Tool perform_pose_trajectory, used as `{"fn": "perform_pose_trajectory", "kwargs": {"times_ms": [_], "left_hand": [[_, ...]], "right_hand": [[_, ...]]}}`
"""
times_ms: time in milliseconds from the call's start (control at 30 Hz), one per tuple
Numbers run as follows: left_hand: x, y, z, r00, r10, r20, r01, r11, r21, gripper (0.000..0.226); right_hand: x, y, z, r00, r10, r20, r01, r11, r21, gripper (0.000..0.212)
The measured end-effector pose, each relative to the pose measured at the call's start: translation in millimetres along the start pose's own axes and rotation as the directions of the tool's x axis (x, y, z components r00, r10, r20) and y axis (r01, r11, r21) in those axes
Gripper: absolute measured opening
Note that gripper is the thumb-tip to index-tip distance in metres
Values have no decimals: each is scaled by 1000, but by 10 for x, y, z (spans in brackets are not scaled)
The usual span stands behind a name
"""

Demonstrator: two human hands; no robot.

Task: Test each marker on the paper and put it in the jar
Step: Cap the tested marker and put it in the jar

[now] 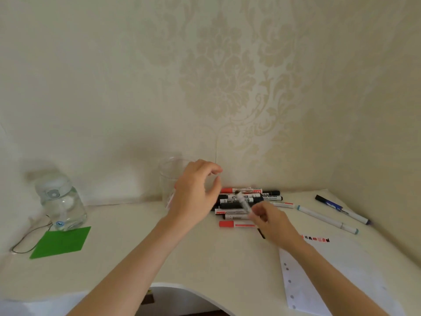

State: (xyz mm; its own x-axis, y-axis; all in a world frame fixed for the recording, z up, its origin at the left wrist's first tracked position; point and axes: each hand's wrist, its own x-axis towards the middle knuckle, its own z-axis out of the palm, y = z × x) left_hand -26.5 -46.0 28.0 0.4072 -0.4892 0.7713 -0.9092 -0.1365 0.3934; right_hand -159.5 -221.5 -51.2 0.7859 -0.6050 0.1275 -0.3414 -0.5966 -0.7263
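While the left hand (196,192) is held above the counter (136,242) with its fingers loosely spread and nothing in them, a blurred marker (244,202) is pinched in the curled fingers of the right hand (272,222), its upper end tilted up and to the left over the pile of markers (241,205). The pile is laid against the wall, just right of the clear jar (169,179), which is partly hidden behind the left hand. Three more markers (328,218) are scattered to the right. A sheet of paper (337,274) with red and black test marks (315,239) is spread under the right forearm. At the far left, a water bottle (60,201) is stood beside a green card (61,241).
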Motion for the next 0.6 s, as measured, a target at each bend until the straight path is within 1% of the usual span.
{"fn": "perform_pose_trajectory", "kwargs": {"times_ms": [33, 67, 100, 133, 167, 200, 267, 333, 400, 433, 500, 567, 600], "left_hand": [[-80, 25, 103, 999, -15, 34, 17, 999, -44, 13], [-171, 39, 215, 997, -38, 70, 44, 995, -84, 13], [-263, 51, 326, 993, -61, 102, 74, 990, -122, 13], [-355, 62, 441, 987, -86, 138, 108, 981, -163, 13], [-434, 86, 540, 977, -110, 183, 148, 967, -208, 12], [-502, 121, 634, 962, -135, 238, 194, 950, -246, 11], [-586, 195, 800, 915, -166, 368, 275, 923, -267, 15], [-620, 296, 937, 849, -143, 509, 303, 920, -247, 30], [-638, 422, 1041, 791, -57, 609, 226, 952, -205, 37], [-647, 491, 1085, 775, -18, 632, 178, 965, -192, 35], [-662, 603, 1163, 768, 26, 640, 125, 974, -190, 28], [-672, 680, 1240, 775, 56, 630, 74, 981, -179, 29], [-673, 715, 1274, 778, 76, 624, 36, 986, -164, 30]], "right_hand": [[-12, -15, -80, 997, 79, -25, -73, 980, 183, 11], [-38, -19, -158, 989, 147, -5, -135, 919, 370, 15], [-71, -21, -226, 982, 184, 43, -178, 826, 535, 18], [-110, -19, -292, 975, 205, 91, -213, 720, 660, 19], [-156, -8, -357, 966, 220, 133, -244, 625, 742, 17], [-203, 11, -415, 958, 235, 164, -270, 551, 789, 14], [-289, 72, -490, 946, 260, 191, -296, 464, 835, 7], [-362, 148, -525, 945, 257, 202, -299, 434, 850, 13], [-435, 199, -540, 949, 227, 220, -302, 446, 842, 23], [-467, 222, -547, 952, 210, 225, -299, 464, 833, 28], [-531, 254, -588, 958, 189, 216, -283, 500, 818, 32], [-590, 280, -658, 962, 189, 198, -270, 550, 790, 31], [-619, 300, -692, 962, 200, 185, -269, 597, 756, 33]]}}
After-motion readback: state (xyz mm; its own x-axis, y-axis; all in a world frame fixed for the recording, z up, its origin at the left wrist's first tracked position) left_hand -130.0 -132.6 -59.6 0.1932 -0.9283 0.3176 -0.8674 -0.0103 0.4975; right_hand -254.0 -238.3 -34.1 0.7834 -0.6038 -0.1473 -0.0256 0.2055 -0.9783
